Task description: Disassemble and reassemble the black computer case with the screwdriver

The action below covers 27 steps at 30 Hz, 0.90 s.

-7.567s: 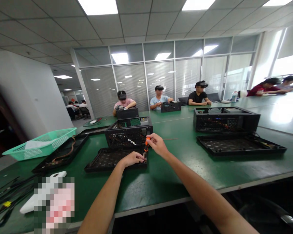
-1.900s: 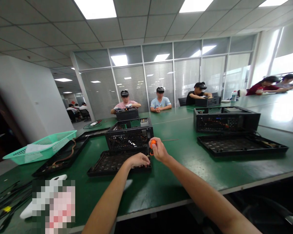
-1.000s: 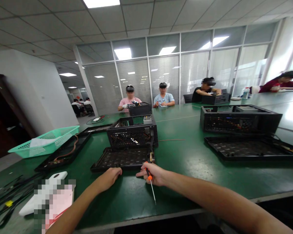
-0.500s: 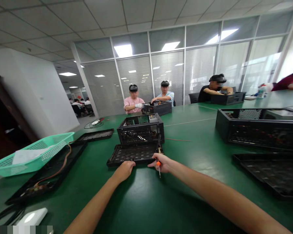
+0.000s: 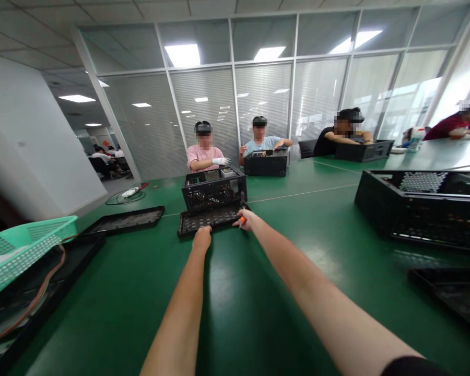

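Note:
A black computer case [image 5: 215, 196] stands on the green table, its open top facing up. Against its near side a black plastic panel [image 5: 194, 223] lies flat, hollow side up. My left hand [image 5: 202, 237] is closed over the near edge of this panel. At the panel's right corner is my right hand [image 5: 247, 219], fingers curled round a screwdriver [image 5: 242, 221] with an orange part showing; its fingers also touch the panel's edge. Both arms are stretched far forward.
A green basket [image 5: 31, 227] and a long black panel [image 5: 74, 261] with a cable lie left. Another black panel [image 5: 127, 219] is behind them. At right stand a larger case [image 5: 434, 214] and a panel [image 5: 450, 292]. Co-workers sit across, with another case [image 5: 265, 165].
My hands have pushed the case and its panel away across the table, toward the co-workers. Opposite, the person in light blue has turned their case and spread their hands.

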Each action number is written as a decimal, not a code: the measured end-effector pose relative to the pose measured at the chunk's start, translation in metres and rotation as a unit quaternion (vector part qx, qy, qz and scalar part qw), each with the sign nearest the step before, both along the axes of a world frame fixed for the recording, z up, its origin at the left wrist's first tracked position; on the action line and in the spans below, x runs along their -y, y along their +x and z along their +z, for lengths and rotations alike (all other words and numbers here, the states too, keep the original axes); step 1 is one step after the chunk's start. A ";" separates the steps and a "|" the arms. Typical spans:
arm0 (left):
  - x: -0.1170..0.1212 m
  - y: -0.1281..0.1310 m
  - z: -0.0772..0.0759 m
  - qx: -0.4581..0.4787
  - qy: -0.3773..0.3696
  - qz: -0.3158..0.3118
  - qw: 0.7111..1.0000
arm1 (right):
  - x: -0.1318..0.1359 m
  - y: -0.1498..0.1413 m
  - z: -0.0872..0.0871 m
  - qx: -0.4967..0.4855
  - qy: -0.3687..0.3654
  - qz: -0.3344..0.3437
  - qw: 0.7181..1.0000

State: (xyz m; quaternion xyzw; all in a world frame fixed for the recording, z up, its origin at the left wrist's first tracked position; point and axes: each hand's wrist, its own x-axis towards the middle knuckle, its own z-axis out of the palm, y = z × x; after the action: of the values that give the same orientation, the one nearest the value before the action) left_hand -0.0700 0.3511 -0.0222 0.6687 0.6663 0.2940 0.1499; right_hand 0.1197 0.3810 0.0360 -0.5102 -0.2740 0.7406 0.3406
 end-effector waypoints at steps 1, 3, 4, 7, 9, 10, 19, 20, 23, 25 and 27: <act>-0.010 -0.001 0.002 0.018 -0.007 0.025 0.999 | -0.006 -0.011 0.001 -0.003 0.020 -0.012 1.000; -0.022 0.001 0.003 0.058 -0.018 0.047 0.997 | -0.011 -0.029 0.000 -0.014 0.059 -0.027 0.998; -0.022 0.004 0.003 0.079 -0.021 0.046 0.996 | -0.011 -0.035 -0.001 -0.019 0.074 -0.028 0.997; -0.005 0.010 -0.005 0.142 -0.016 0.023 0.989 | 0.000 -0.034 -0.006 -0.025 0.111 -0.029 0.993; 0.013 0.014 -0.011 0.179 -0.008 0.007 0.984 | 0.012 -0.016 -0.006 -0.022 0.140 -0.041 0.989; 0.022 0.018 -0.014 0.206 -0.003 0.002 0.979 | 0.020 -0.002 -0.004 -0.020 0.159 -0.050 0.986; 0.146 0.213 -0.006 0.238 -0.014 -0.284 0.929 | 0.099 0.239 0.067 0.251 0.394 -0.156 0.870; 0.168 0.245 -0.004 0.197 0.004 -0.329 0.924 | 0.103 0.274 0.077 0.291 0.402 -0.187 0.848; 0.229 0.335 0.001 0.144 0.037 -0.441 0.885 | 0.112 0.373 0.097 0.596 0.361 -0.264 0.667; 0.258 0.383 0.004 0.137 0.038 -0.468 0.872 | 0.115 0.422 0.100 0.688 0.260 -0.235 0.635; 0.275 0.420 0.005 0.110 0.051 -0.484 0.867 | 0.115 0.453 0.099 0.718 0.187 -0.202 0.639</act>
State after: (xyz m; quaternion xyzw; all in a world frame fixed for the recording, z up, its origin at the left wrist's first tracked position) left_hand 0.3501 0.0761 -0.0168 0.8774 0.2223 0.2895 0.3114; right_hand 0.5728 0.2662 0.1345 -0.8497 -0.4553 -0.0129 0.2658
